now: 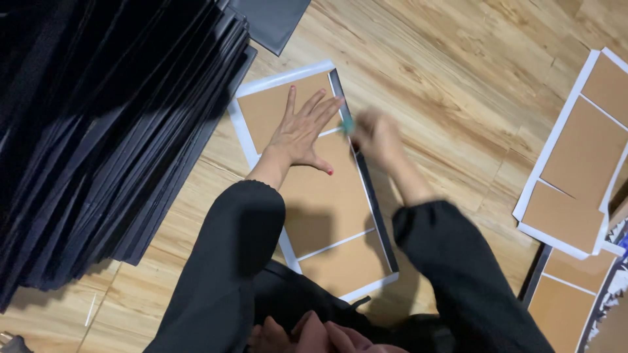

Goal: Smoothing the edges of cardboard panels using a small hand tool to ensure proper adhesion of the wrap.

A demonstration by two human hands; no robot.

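A white sheet (248,140) bearing brown cardboard panels (327,202) lies on the wooden floor in front of me. My left hand (301,131) rests flat on the upper panel, fingers spread. My right hand (378,134), blurred by motion, is at the sheet's right edge, where a dark folded strip (373,196) runs along it. A small teal tool (348,124) shows at the fingers of my right hand, which is closed around it.
A large fanned stack of black sheets (98,131) fills the left side. More white sheets with brown panels (575,163) lie at the right. A dark sheet (271,23) sits at the top. My feet (307,335) show at the bottom edge.
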